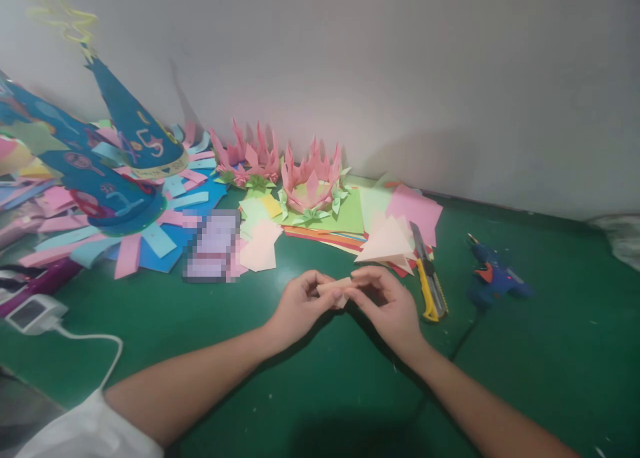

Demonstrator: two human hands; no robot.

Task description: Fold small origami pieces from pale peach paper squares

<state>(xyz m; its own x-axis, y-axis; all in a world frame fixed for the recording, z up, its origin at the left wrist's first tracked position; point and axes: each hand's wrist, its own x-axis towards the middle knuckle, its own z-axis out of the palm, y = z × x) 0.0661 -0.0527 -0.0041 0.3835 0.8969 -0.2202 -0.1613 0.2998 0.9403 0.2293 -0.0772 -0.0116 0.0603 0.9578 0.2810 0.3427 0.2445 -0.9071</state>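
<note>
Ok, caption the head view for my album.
Left hand and right hand hold folded paper above a green table, pink paper flowers beyond.

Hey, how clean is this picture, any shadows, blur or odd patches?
In the head view, soft shadows fall on the grey wall and a darker one on the green table at the bottom; also in the head view, blocky pixels cover a rectangular patch, and the held paper looks slightly soft.

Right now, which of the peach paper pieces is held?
The small folded piece, in the left hand and right hand; the peach sheet and pointed peach pieces lie farther back, untouched.
</note>
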